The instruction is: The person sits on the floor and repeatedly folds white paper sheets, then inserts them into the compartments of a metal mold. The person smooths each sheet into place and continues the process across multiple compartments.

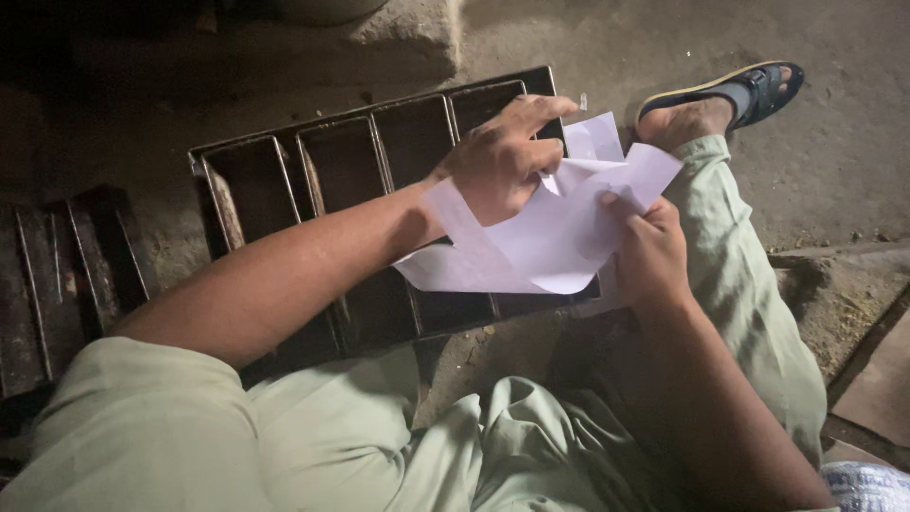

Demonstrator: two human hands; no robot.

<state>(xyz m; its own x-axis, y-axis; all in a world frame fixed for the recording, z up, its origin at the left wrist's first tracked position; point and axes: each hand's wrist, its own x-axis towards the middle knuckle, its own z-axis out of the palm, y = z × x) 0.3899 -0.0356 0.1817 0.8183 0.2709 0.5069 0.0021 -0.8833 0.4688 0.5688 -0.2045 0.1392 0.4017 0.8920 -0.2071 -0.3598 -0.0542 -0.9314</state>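
The ground is rough, grey, dusty concrete, dimly lit, darkest toward the top left corner. On it lies a long dark rusty metal mould tray (284,175) split by upright dividers into a row of narrow rectangular compartments; it serves as the landmark here. Left of that tray, a second dark ribbed metal tray (52,275) sits partly in shadow. Behind the tray a rough pale stone block (408,33) rests on the floor. Right of the tray, a foot in a dark strapped sandal (730,100) is planted on the concrete, with the pale green trouser leg (749,284) running back toward the camera. Further right, a raised concrete edge and a flat slab (882,379) border the floor.

Over the tray's right end, hiding its last compartments, the person holds several thin white paper sheets (540,237), loosely overlapped and bent. The left hand (502,161) is above the sheets, thumb and curled fingers pinching an upper sheet's edge, forefinger stretched out. The right hand (649,251) grips the sheets' right side, thumb pressed on top and fingers underneath. The left forearm crosses the tray's middle compartments.
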